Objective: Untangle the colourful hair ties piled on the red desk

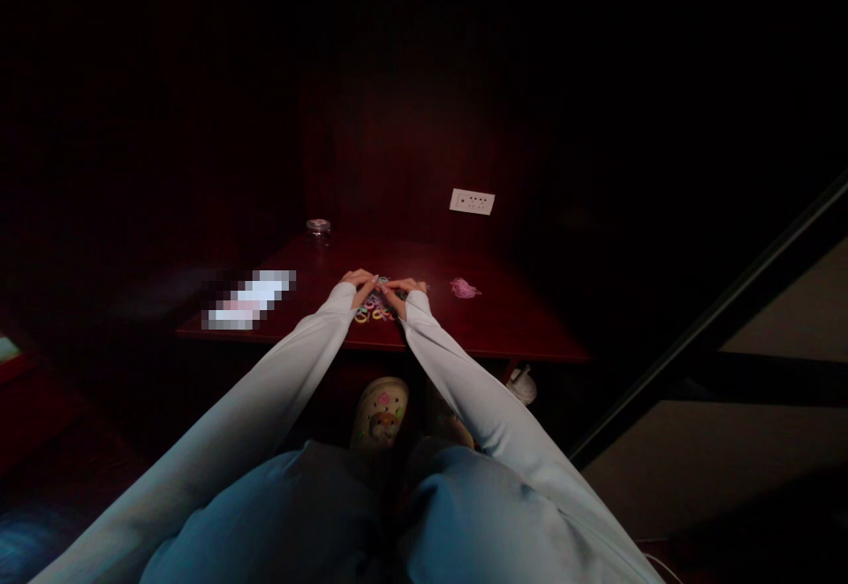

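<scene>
My left hand point(361, 283) and my right hand point(402, 292) meet over the table, their fingertips pinched close together. Whatever is between the fingers is too small and dim to name. Right below them lies a pile of small coloured rings point(374, 311), possibly hair ties, in yellow, purple and other pastel tones; my hands partly cover it. A loose pink tangle of thread or thin bands point(465, 288) rests on the table to the right of my right hand.
On the dark red tabletop point(490, 328), a small lidded clear jar point(319, 229) stands back left. A bright pixelated patch point(250, 299) lies left. The back wall carries a white socket plate point(473, 201). Below the front edge are a decorated clog point(380, 412) and a whitish object point(522, 385).
</scene>
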`<action>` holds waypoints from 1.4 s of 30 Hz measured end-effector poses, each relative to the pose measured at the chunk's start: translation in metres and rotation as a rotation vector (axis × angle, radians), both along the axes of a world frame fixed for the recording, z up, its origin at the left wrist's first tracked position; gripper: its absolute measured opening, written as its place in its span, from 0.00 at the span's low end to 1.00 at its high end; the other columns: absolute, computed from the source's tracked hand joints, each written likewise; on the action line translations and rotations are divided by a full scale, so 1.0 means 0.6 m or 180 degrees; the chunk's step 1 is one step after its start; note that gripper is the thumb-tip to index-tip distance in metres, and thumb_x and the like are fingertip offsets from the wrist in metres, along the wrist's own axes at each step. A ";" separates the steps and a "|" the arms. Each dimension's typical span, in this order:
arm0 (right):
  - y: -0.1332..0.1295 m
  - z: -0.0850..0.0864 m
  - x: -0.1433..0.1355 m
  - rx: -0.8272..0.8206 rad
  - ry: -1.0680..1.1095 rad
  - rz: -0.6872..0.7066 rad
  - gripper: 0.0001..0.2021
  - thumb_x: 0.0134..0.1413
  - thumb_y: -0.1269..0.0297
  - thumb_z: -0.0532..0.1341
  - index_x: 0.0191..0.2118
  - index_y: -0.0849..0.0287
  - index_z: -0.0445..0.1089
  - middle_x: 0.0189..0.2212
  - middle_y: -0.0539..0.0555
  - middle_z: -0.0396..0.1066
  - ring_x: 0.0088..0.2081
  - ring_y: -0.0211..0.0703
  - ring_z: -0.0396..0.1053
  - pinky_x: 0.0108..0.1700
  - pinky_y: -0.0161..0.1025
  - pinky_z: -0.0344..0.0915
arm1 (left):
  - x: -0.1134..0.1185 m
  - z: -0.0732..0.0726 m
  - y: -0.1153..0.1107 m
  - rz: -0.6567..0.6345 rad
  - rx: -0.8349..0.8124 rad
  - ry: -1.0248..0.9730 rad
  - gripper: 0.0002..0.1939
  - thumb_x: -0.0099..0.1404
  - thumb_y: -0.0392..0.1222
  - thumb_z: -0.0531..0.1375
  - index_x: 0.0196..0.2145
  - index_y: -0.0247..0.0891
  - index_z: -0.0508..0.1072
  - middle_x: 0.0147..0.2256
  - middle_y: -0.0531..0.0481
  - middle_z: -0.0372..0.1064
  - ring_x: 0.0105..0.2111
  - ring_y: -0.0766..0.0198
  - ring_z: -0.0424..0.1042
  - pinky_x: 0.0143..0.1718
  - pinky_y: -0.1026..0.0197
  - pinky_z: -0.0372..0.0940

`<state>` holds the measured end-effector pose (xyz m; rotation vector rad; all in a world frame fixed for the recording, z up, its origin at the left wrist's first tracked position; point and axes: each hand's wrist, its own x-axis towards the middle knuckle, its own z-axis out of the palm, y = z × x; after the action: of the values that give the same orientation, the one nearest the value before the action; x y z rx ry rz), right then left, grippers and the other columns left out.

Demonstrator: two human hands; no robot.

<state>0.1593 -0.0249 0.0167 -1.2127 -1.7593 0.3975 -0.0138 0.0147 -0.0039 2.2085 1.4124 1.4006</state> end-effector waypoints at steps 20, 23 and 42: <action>-0.001 -0.010 0.001 -0.0080 -0.0436 -0.0035 0.12 0.59 0.50 0.67 0.45 0.46 0.82 0.45 0.52 0.78 0.50 0.49 0.67 0.56 0.44 0.58 | -0.003 -0.009 0.008 -0.0132 0.0087 0.0066 0.18 0.68 0.52 0.54 0.26 0.42 0.76 0.37 0.47 0.79 0.40 0.55 0.74 0.49 0.51 0.66; -0.003 -0.009 0.005 -0.0024 -0.0454 -0.0166 0.13 0.62 0.48 0.64 0.41 0.46 0.83 0.43 0.53 0.78 0.49 0.49 0.67 0.55 0.45 0.58 | 0.000 -0.009 0.007 -0.0133 0.0149 0.0033 0.18 0.66 0.53 0.55 0.26 0.43 0.76 0.36 0.48 0.79 0.37 0.56 0.73 0.47 0.52 0.66; 0.014 -0.013 0.009 -0.0062 -0.0162 -0.0364 0.08 0.59 0.57 0.66 0.33 0.50 0.81 0.38 0.50 0.79 0.47 0.46 0.69 0.57 0.43 0.56 | 0.003 -0.005 -0.012 0.0046 0.0131 0.0108 0.18 0.67 0.56 0.57 0.28 0.45 0.79 0.38 0.50 0.81 0.40 0.54 0.71 0.48 0.49 0.59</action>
<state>0.1649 -0.0165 0.0087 -1.3408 -1.7230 0.3196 -0.0123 0.0077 -0.0070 2.2622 1.4259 1.4159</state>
